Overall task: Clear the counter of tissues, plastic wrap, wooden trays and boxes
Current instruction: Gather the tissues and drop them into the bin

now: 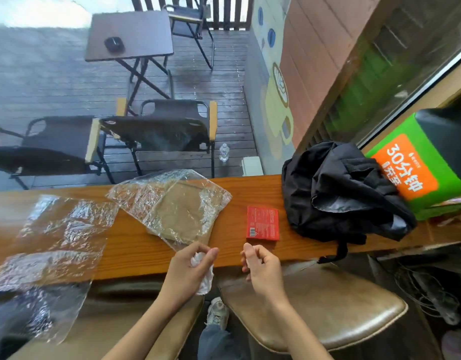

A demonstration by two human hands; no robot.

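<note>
Your left hand (190, 266) is curled around a crumpled white tissue (202, 271), wad poking out between thumb and fingers and trailing below the palm. Your right hand (260, 266) is half-curled, fingers bent in, a bit of white at the fingertips; can't tell if it's pinching anything. Both hands hover over the near edge of the wooden counter (232, 245), close together, not touching. Just beyond your left hand: a wooden tray (177, 211) wrapped in plastic wrap (211, 196), lying flat and angled on the counter. A second crumpled plastic sheet (50, 245) lies at the left, draped over the counter's near edge. A red box (262, 222) lies flat right of the tray, near your right hand, apart from it. A black backpack (341, 190) sits further right, against a green and orange sign (411, 172).
</note>
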